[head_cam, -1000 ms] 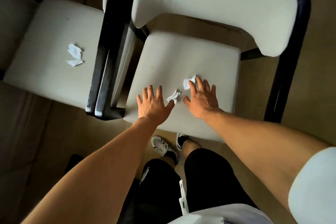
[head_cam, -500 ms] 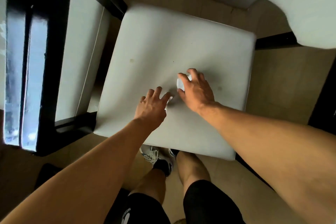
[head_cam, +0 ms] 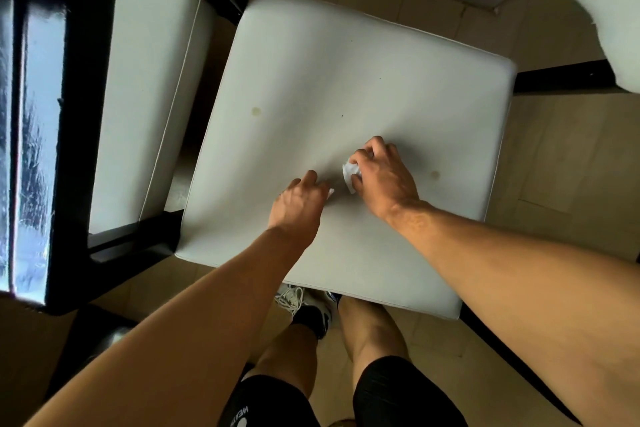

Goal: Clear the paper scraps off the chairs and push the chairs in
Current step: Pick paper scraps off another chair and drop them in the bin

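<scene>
White scrap (head_cam: pixel 351 174) now bunched in right hand (head_cam: pixel 384 177) near seat (head_cam: pixel 346 80) front edge; left hand (head_cam: pixel 298 204) fingers curled over second scrap (head_cam: pixel 330 192). Both flat second ago: pickup underway.

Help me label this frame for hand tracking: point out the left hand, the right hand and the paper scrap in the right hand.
left hand (head_cam: pixel 300 202), head view, on the back of the hand.
right hand (head_cam: pixel 385 174), head view, on the back of the hand.
paper scrap (head_cam: pixel 350 171), head view, on the white crumple between thumb and fingers.

Paper scraps (head_cam: pixel 350 173) on seat (head_cam: pixel 363 87), second chair (head_cam: pixel 145 107) left.
</scene>
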